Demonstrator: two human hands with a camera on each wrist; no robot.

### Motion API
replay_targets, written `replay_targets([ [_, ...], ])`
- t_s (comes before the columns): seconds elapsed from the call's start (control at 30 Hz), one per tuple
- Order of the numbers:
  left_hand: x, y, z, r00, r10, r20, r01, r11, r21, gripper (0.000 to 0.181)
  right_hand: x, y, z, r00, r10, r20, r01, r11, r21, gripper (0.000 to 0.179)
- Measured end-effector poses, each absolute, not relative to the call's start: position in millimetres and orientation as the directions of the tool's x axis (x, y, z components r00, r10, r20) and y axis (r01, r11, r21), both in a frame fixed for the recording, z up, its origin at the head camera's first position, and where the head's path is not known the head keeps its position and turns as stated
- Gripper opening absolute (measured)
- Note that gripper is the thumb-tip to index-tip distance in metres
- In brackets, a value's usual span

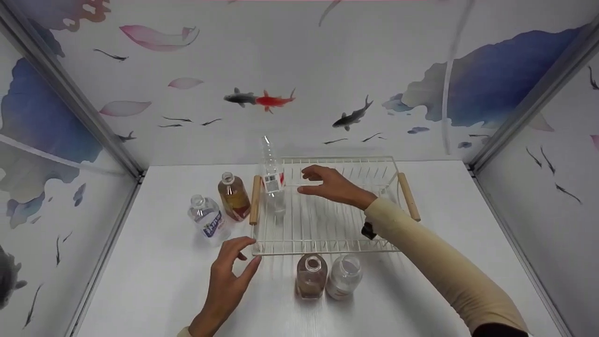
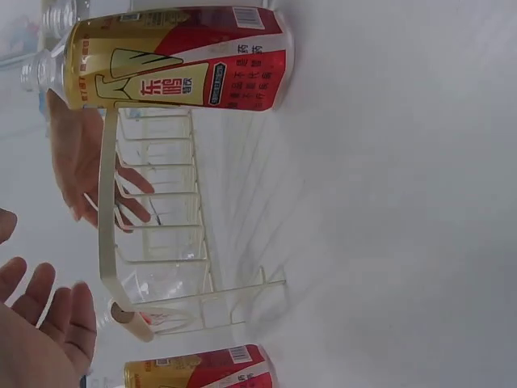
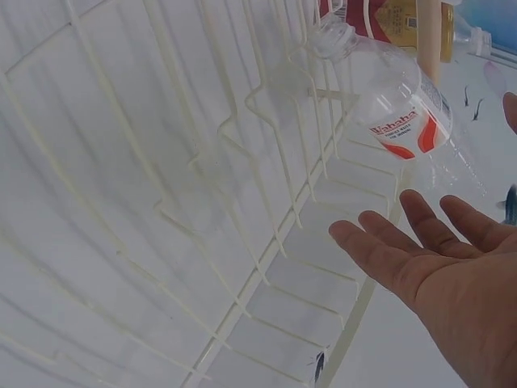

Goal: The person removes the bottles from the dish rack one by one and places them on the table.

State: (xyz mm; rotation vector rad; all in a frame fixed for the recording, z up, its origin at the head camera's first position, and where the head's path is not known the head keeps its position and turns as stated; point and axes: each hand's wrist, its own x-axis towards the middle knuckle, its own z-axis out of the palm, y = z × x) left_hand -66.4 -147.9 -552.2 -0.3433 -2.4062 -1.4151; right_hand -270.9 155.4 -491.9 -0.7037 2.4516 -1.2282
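Observation:
A white wire dish rack (image 1: 323, 245) with wooden handles (image 1: 409, 196) stands on the table. Inside its left end leans a clear plastic bottle (image 1: 273, 187), its red-and-white label (image 3: 409, 133) visible in the right wrist view. My right hand (image 1: 334, 186) hovers over the rack, just right of that bottle, fingers loosely bent and holding nothing. By the rack's front left corner, my left hand (image 1: 230, 276) has thumb and fingers spread apart with nothing between them. In the left wrist view, a bottle with a gold-and-red label (image 2: 178, 61) stands in front of the rack.
Left of the rack are a brown-tinted bottle (image 1: 234, 197) and a clear bottle with a purple-and-white label (image 1: 208, 220). In front stand another brownish bottle (image 1: 311, 277) and a clear wide-mouthed bottle (image 1: 345, 277). Patterned walls (image 1: 299, 56) enclose the table at the back and sides.

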Motion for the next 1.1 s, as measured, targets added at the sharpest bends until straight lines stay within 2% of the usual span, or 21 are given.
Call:
replay_targets([
  [0.13,-70,-150,-551,-0.94,0.032,0.34,0.309,0.502,0.808,0.064,-271,154,-494,-0.829,-0.557,-0.053,-0.288,0.506,-0.813,0.072],
  [0.3,-75,-151,-554,-0.979,0.062,0.196,0.2,0.488,0.85,0.091,-273,147,-496,-0.826,-0.561,-0.053,-0.279,0.488,-0.827,0.071],
  [0.5,-83,-151,-561,-0.991,0.099,0.095,0.132,0.5,0.856,0.113,-275,139,-500,-0.823,-0.565,-0.053,-0.289,0.498,-0.818,0.07],
  [0.8,-96,-149,-570,-0.989,0.127,0.077,0.127,0.455,0.881,0.125,-278,132,-505,-0.817,-0.573,-0.061,-0.296,0.508,-0.809,0.078],
  [0.97,-103,-147,-573,-0.988,0.131,0.081,0.127,0.392,0.911,0.126,-279,127,-508,-0.825,-0.558,-0.09,-0.263,0.52,-0.812,0.088],
  [1.1,-106,-145,-574,-0.988,0.131,0.081,0.125,0.369,0.921,0.126,-282,123,-512,-0.825,-0.557,-0.096,-0.258,0.523,-0.812,0.089],
])
